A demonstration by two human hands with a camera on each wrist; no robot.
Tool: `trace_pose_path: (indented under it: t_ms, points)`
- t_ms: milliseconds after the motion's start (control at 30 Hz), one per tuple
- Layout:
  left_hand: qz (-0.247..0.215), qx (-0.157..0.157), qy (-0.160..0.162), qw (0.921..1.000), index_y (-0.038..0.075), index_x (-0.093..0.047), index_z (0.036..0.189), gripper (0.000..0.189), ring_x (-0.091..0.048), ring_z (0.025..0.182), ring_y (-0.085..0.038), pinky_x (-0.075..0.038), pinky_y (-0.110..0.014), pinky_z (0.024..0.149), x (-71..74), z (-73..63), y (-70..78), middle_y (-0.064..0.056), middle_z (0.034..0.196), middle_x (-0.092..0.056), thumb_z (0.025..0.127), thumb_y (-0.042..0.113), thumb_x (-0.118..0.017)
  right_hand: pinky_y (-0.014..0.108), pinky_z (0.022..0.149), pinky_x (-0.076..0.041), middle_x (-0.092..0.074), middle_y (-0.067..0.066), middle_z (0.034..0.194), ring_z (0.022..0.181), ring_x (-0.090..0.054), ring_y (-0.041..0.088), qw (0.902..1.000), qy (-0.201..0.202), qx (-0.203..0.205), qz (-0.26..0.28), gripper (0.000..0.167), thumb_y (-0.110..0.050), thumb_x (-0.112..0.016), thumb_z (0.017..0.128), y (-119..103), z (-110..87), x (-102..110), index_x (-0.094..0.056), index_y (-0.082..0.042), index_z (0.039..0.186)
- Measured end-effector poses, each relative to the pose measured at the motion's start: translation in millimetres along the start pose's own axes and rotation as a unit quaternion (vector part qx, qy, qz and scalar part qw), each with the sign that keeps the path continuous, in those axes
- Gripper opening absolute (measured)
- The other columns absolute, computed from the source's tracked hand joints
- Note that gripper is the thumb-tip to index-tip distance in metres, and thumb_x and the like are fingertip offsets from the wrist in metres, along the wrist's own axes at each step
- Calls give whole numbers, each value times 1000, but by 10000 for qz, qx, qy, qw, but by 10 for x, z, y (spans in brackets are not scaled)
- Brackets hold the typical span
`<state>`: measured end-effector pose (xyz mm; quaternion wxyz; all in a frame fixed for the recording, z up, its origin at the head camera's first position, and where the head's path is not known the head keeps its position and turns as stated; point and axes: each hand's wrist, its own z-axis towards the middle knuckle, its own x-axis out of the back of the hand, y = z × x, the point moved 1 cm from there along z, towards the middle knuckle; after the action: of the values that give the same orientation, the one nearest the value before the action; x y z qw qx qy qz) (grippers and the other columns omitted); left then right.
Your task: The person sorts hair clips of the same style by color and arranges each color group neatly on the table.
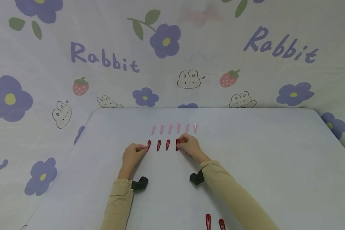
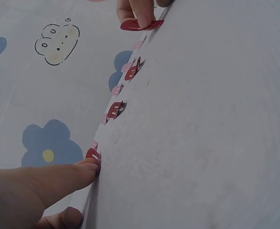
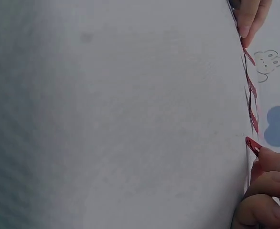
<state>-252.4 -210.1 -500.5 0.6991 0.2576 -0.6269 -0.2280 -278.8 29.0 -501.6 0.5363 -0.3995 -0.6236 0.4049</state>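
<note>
Several red hair clips form a row across the white table. My left hand (image 1: 132,156) has its fingertips at the leftmost red hair clip (image 1: 149,142), pinching its lower end. At the row's right end, my right hand (image 1: 191,147) pinches another red hair clip (image 1: 177,141) between thumb and fingers. In the left wrist view this clip (image 2: 130,25) looks tilted beneath the fingertips. Between the hands lie two more red clips, one on the left (image 1: 159,145) and one on the right (image 1: 168,144). Fingers partly cover both held clips.
Behind the red row runs a row of several pink hair clips (image 1: 170,128). Two other red clips, one (image 1: 208,221) beside another (image 1: 222,224), lie at the near edge of view. A patterned cloth (image 1: 212,41) hangs behind the white table (image 1: 276,166).
</note>
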Motion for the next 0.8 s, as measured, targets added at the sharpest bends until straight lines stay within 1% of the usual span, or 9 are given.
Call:
trace_pose_path:
  t_ms: [100,233,333,567,800]
  points:
    - [6,27,-11,10000,10,-73,92,18,-44,65,-17,-35,-30,57,-1,2,-18,-1,74,-50,78,21,-70,22,39,-32,-52,2,68,42,-39,9,9998,16,165,-137,16,-3,-67,77,-5,9,-17,-56,-5,88]
    - [-49,-67,-12,10000,10,-73,92,18,-43,63,-17,-34,-30,56,6,4,-25,-1,72,-49,78,21,-70,22,42,-35,-52,1,67,44,-41,9,9955,39,597,-735,17,-2,-67,76,-37,0,-35,-57,-2,89]
    - [-100,-121,-8,9999,9,-72,92,18,-42,63,-17,-33,-30,55,17,4,-16,-2,71,-48,78,20,-70,22,44,-36,-52,2,65,45,-42,9,9915,67,759,-1057,17,-1,-67,75,-71,-12,-43,-58,0,89]
    - [-124,-176,42,9998,9,-73,92,18,-42,62,-17,-33,-30,55,32,-3,16,-2,71,-48,78,20,-70,22,41,-38,-50,3,66,43,-42,9,9922,79,600,-1092,17,-1,-66,76,-117,-14,-41,-57,2,90]
    - [-112,-146,-7,9998,9,-72,93,18,-41,62,-17,-33,-30,55,24,-19,13,-2,71,-48,78,20,-70,22,41,-35,-49,2,63,40,-40,9,9928,47,533,-1070,21,-2,-65,76,-90,-10,-33,-58,-2,96]
